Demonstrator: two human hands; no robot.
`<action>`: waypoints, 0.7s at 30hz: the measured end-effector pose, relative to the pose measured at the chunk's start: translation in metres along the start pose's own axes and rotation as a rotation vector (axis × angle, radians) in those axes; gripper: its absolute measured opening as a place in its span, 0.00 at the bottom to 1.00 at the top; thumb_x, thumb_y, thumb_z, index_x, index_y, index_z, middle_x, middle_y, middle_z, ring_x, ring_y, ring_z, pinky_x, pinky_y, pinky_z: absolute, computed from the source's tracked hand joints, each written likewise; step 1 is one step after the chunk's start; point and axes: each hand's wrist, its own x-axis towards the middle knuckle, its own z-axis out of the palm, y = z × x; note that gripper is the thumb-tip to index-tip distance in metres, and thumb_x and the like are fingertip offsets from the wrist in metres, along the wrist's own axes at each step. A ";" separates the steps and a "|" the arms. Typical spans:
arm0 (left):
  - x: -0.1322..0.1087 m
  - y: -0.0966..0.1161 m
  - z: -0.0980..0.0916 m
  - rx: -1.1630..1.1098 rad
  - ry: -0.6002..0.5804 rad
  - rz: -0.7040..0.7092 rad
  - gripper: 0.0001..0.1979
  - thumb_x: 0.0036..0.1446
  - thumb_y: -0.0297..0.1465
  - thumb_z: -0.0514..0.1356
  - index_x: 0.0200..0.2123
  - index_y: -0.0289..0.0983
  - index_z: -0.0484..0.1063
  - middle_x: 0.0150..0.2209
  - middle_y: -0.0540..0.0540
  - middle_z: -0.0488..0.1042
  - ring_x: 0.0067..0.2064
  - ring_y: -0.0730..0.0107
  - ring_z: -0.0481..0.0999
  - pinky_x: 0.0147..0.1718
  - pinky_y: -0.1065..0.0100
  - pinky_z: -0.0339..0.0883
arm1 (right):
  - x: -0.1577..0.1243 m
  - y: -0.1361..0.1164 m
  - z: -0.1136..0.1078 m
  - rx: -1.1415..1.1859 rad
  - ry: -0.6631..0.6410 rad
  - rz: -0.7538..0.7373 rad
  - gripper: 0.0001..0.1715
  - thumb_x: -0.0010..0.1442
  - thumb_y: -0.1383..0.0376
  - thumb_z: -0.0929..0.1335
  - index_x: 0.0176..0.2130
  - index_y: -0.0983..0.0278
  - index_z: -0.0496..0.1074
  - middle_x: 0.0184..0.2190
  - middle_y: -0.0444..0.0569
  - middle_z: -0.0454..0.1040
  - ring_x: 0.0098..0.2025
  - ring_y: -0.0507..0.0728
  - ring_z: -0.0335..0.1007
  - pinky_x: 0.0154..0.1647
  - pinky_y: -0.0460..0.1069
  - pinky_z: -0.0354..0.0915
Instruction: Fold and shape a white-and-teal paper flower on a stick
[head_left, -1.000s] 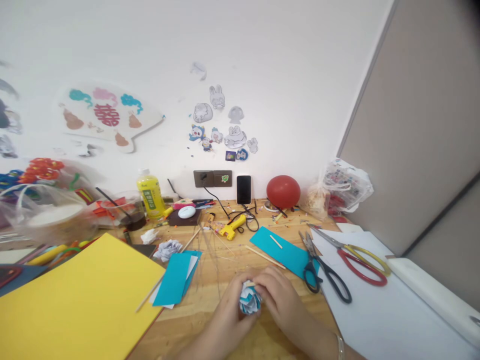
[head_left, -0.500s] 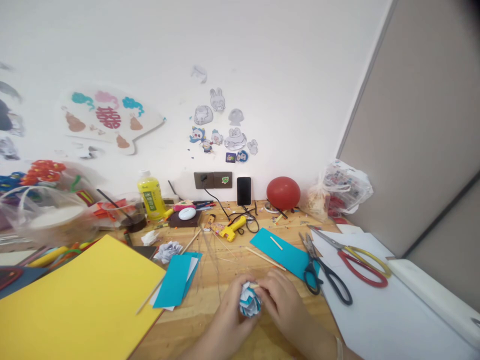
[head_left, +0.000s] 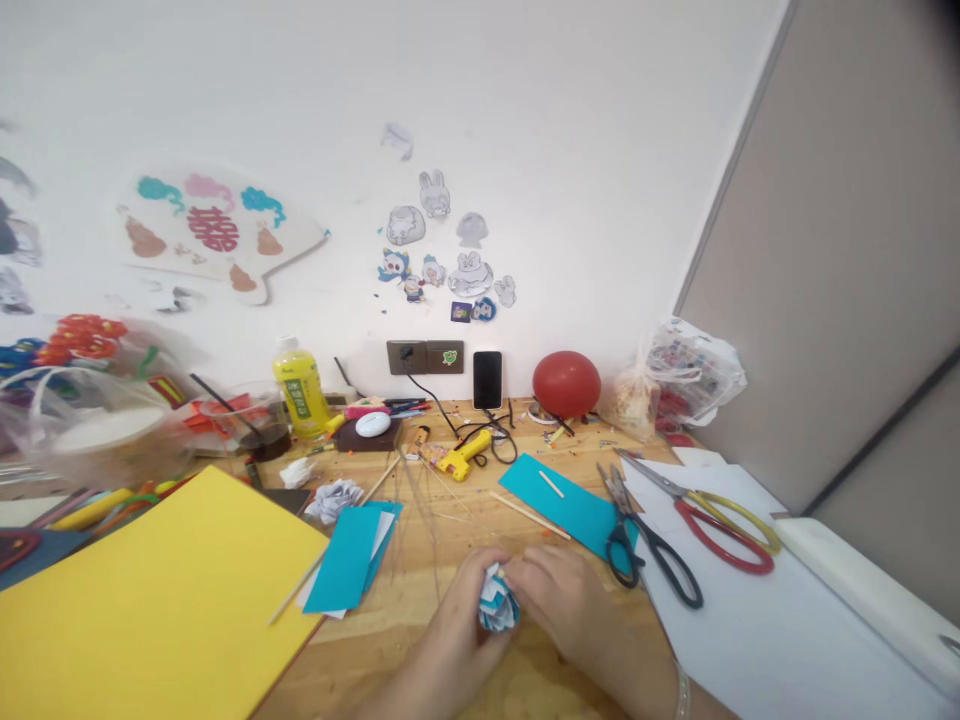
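Observation:
Low in the middle of the view, my left hand is closed around a crumpled, pleated blue-and-white paper flower. My right hand presses in from the other side, its fingers pinched at the flower's upper edge. A pale tip of a thin wooden stick shows there; the rest of it is hidden by the fingers. Blue paper strips lie to the left of my hands. Just beyond my right hand is another blue strip with a short stick on it.
Black-handled scissors and red-and-yellow-handled scissors lie at right, partly over white paper. Yellow card covers the left. Behind are a yellow glue gun, its cable, a phone, a red balloon and a bottle.
My right hand has shifted slightly left and closer over the paper flower. The light stick that showed between my hands is now mostly covered by the fingers.

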 end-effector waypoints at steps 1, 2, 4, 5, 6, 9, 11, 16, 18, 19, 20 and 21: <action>0.000 0.000 0.000 -0.002 -0.005 0.004 0.24 0.48 0.18 0.54 0.48 0.41 0.59 0.46 0.45 0.68 0.48 0.64 0.69 0.47 0.64 0.64 | 0.000 0.001 -0.002 -0.039 -0.012 -0.038 0.20 0.65 0.68 0.54 0.31 0.65 0.69 0.20 0.47 0.69 0.22 0.54 0.63 0.22 0.48 0.55; 0.001 0.001 0.000 -0.003 -0.010 0.006 0.24 0.48 0.18 0.54 0.48 0.41 0.59 0.45 0.45 0.68 0.48 0.64 0.68 0.47 0.64 0.64 | 0.001 0.003 -0.003 -0.060 -0.028 -0.065 0.20 0.65 0.69 0.54 0.32 0.65 0.70 0.21 0.48 0.70 0.22 0.54 0.63 0.22 0.48 0.55; 0.001 0.001 0.000 -0.006 -0.015 0.005 0.23 0.49 0.18 0.54 0.48 0.41 0.59 0.45 0.45 0.68 0.48 0.64 0.69 0.47 0.64 0.64 | 0.003 0.004 -0.007 -0.076 -0.052 -0.107 0.20 0.65 0.69 0.53 0.33 0.65 0.70 0.22 0.48 0.70 0.24 0.54 0.64 0.22 0.47 0.55; 0.001 0.001 0.000 -0.005 -0.013 0.003 0.23 0.49 0.18 0.54 0.48 0.41 0.58 0.45 0.45 0.68 0.48 0.64 0.69 0.47 0.64 0.64 | 0.003 0.004 -0.008 -0.074 -0.056 -0.115 0.20 0.65 0.69 0.53 0.33 0.65 0.70 0.22 0.48 0.70 0.24 0.54 0.64 0.23 0.47 0.55; 0.001 0.001 0.000 -0.002 -0.012 0.003 0.23 0.49 0.18 0.54 0.48 0.41 0.58 0.45 0.44 0.68 0.48 0.64 0.68 0.47 0.64 0.64 | 0.004 0.004 -0.009 -0.064 -0.050 -0.117 0.21 0.66 0.68 0.53 0.32 0.64 0.70 0.22 0.48 0.70 0.24 0.54 0.63 0.23 0.47 0.55; 0.000 -0.001 0.000 0.011 -0.013 0.012 0.24 0.48 0.18 0.54 0.48 0.42 0.58 0.46 0.45 0.68 0.49 0.64 0.68 0.48 0.64 0.63 | 0.006 0.002 -0.012 0.004 -0.043 -0.034 0.25 0.67 0.64 0.51 0.28 0.64 0.69 0.21 0.47 0.69 0.24 0.53 0.64 0.24 0.47 0.57; 0.000 -0.001 -0.001 0.013 -0.020 0.015 0.25 0.48 0.18 0.53 0.49 0.43 0.58 0.46 0.45 0.67 0.48 0.65 0.68 0.48 0.64 0.63 | 0.007 0.000 -0.012 0.082 -0.058 0.057 0.27 0.67 0.61 0.51 0.27 0.64 0.68 0.22 0.47 0.70 0.25 0.52 0.65 0.25 0.46 0.57; 0.000 0.000 -0.001 0.017 -0.015 0.015 0.25 0.48 0.18 0.53 0.49 0.42 0.59 0.45 0.45 0.68 0.48 0.64 0.69 0.46 0.64 0.64 | 0.006 -0.003 -0.007 0.202 -0.057 0.241 0.24 0.65 0.58 0.55 0.24 0.63 0.67 0.19 0.44 0.69 0.21 0.52 0.63 0.22 0.46 0.53; 0.000 0.000 0.000 0.018 -0.009 0.018 0.25 0.47 0.18 0.53 0.48 0.41 0.59 0.45 0.44 0.68 0.47 0.64 0.69 0.46 0.63 0.64 | 0.005 -0.003 -0.005 0.195 -0.057 0.269 0.22 0.64 0.58 0.56 0.25 0.63 0.67 0.19 0.44 0.69 0.21 0.52 0.63 0.21 0.46 0.53; 0.000 0.000 0.000 0.018 -0.007 0.017 0.24 0.47 0.18 0.54 0.48 0.41 0.60 0.45 0.44 0.69 0.47 0.63 0.69 0.46 0.63 0.64 | 0.005 -0.003 -0.004 0.176 -0.059 0.265 0.22 0.65 0.58 0.56 0.25 0.63 0.67 0.19 0.44 0.70 0.21 0.52 0.64 0.22 0.46 0.53; 0.000 0.000 0.000 0.017 -0.008 0.014 0.25 0.47 0.18 0.54 0.48 0.40 0.60 0.45 0.44 0.69 0.47 0.63 0.69 0.46 0.63 0.65 | 0.004 -0.002 -0.003 0.146 -0.058 0.248 0.22 0.65 0.59 0.56 0.25 0.63 0.67 0.19 0.45 0.70 0.21 0.52 0.64 0.22 0.46 0.53; 0.000 0.000 0.000 0.017 -0.010 0.011 0.25 0.46 0.18 0.54 0.48 0.40 0.60 0.45 0.44 0.69 0.47 0.63 0.69 0.46 0.63 0.65 | 0.004 -0.002 -0.003 0.113 -0.055 0.224 0.23 0.65 0.59 0.55 0.25 0.62 0.67 0.19 0.46 0.71 0.22 0.53 0.65 0.23 0.46 0.53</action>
